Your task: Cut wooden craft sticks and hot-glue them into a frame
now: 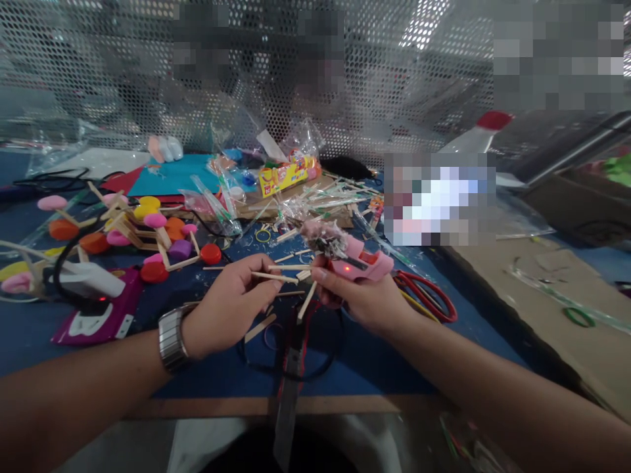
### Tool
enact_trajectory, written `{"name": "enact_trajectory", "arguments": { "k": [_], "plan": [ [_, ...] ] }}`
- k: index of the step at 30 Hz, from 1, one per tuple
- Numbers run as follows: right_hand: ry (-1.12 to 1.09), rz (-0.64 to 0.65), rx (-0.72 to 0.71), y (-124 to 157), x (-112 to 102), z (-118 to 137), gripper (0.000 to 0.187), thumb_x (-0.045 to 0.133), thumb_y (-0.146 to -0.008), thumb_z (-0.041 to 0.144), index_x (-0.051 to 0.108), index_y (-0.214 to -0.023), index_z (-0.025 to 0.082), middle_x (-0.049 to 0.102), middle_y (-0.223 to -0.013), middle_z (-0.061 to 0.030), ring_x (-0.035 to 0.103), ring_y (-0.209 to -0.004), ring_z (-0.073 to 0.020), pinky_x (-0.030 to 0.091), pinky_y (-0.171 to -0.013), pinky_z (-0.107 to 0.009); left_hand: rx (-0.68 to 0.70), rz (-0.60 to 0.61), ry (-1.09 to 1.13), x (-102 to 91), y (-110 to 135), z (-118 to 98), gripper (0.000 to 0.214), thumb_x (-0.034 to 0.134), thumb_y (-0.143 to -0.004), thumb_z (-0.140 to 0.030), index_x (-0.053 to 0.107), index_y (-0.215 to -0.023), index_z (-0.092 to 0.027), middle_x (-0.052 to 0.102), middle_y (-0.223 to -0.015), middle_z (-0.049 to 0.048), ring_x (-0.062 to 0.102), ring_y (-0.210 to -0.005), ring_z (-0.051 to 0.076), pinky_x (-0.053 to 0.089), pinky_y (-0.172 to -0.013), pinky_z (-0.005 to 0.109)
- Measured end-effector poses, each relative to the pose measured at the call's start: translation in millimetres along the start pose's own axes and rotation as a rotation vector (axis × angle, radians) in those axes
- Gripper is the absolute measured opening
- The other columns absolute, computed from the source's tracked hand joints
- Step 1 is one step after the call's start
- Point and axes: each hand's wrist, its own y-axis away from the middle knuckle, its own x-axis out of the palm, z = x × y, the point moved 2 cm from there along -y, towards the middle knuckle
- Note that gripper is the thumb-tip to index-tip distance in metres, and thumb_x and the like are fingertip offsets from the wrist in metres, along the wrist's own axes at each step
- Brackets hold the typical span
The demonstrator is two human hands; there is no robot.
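Note:
My left hand (231, 305), with a metal watch (171, 338) on its wrist, pinches a thin wooden stick (276, 277) above the blue table (44, 328). My right hand (365, 299) grips a pink glue gun (352, 253) with a small red light on, its glue-crusted nozzle pointing left toward the stick's end. A second stick (306, 301) slants down between the two hands. Both hands are closed around what they hold.
A stick-and-cap model (148, 230) in pink, orange and yellow stands at left beside a white charger on a magenta card (98, 315). Red-handled scissors (428, 292) lie right of my hand. Plastic bags, loose sticks and cardboard (542, 302) crowd the back and right. A perforated screen rises behind.

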Motion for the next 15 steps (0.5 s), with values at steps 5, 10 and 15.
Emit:
{"name": "enact_trajectory", "arguments": {
  "k": [5,10,15],
  "plan": [
    [0.077,0.055,-0.057,4.2,4.1,0.2,0.042,0.088,-0.064,0.055,0.068,-0.077,0.020,0.063,-0.064,0.0024,0.057,-0.051,-0.0110,0.052,-0.047,-0.025,-0.069,0.037,0.025,2.9,2.2,1.4,0.015,0.061,-0.080,-0.033,0.054,-0.080,-0.019,0.046,-0.055,-0.0072,0.041,-0.048,0.009,0.031,-0.046,0.019],
    [0.116,0.070,-0.094,3.7,4.6,-5.2,0.037,0.088,-0.066,0.051,0.070,-0.077,0.020,0.065,-0.064,0.0014,0.057,-0.051,-0.0119,0.053,-0.049,-0.026,-0.073,0.063,0.042,5.0,3.0,2.8,0.012,0.060,-0.082,-0.031,0.054,-0.082,-0.021,0.045,-0.057,-0.0079,0.041,-0.047,0.009,0.032,-0.046,0.019],
    [0.155,0.073,-0.110,4.1,4.6,-3.8,0.036,0.085,-0.069,0.051,0.069,-0.075,0.020,0.063,-0.060,0.0020,0.055,-0.050,-0.0114,0.051,-0.048,-0.025,-0.004,0.117,-0.030,3.8,4.1,2.6,0.010,0.059,-0.081,-0.027,0.060,-0.085,-0.017,0.057,-0.070,-0.0019,0.049,-0.060,0.011,0.040,-0.054,0.021]
  ]
}}
